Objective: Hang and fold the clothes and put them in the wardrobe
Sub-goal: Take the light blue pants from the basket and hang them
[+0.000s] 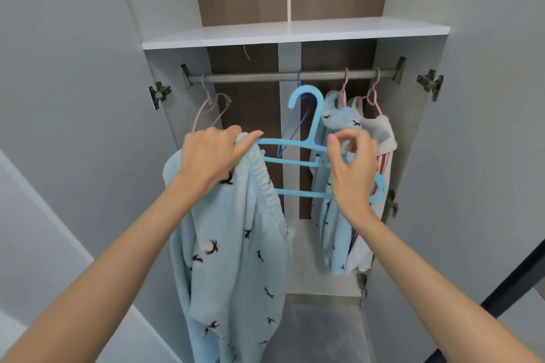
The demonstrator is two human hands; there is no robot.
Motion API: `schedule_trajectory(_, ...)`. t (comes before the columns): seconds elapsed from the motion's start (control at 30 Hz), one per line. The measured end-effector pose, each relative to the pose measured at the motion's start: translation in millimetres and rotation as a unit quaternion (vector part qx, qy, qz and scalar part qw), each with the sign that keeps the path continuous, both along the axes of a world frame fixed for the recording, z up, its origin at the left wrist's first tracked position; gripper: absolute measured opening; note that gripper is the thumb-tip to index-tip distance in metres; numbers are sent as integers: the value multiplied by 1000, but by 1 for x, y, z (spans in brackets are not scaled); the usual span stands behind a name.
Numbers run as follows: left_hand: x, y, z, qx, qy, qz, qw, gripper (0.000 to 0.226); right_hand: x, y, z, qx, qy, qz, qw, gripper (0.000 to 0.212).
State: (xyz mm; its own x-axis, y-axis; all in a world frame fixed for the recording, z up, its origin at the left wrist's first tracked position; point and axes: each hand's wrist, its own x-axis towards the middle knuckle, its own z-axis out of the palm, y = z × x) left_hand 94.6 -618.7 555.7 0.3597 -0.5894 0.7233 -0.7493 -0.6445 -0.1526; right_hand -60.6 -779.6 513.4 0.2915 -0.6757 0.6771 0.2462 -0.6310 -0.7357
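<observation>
I hold a light blue plastic hanger (298,160) with several cross bars in front of the open wardrobe, its hook below the metal rail (265,77). My left hand (211,156) grips the hanger's left end together with the waistband of fluffy light blue trousers (236,247) printed with small dark birds. The trousers hang down from that end. My right hand (352,169) pinches the hanger's right end with curled fingers.
On the rail hang an empty pink hanger (208,106) at the left, a thin dark blue hanger (295,127) in the middle, and at the right two pink hangers carrying a matching blue top (333,215) and a white garment (380,138). A white shelf (295,32) runs above. Both doors stand open.
</observation>
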Motion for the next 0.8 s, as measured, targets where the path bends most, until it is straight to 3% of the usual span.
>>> schedule_trajectory(0.07,5,2,1,0,40,18,999,56,1,8,-17,-53,29,56,997,14)
schedule_trajectory(0.17,5,3,8,-15,118,7,993,47,11,25,-45,-92,196,179,960,22)
schedule_trajectory(0.27,5,4,10,-40,195,-45,979,39,24,40,-57,-51,291,280,913,49)
schedule_trajectory(0.4,11,12,5,-46,263,-111,957,29,36,50,-59,31,319,382,867,59)
schedule_trajectory(0.5,15,20,2,-25,248,-108,962,27,37,49,-64,3,369,405,837,65)
schedule_trajectory(0.67,28,38,0,-8,216,-82,973,29,22,23,-67,-55,493,405,768,38)
schedule_trajectory(0.8,35,43,-14,37,183,-67,980,36,15,-13,-76,-190,633,320,679,45)
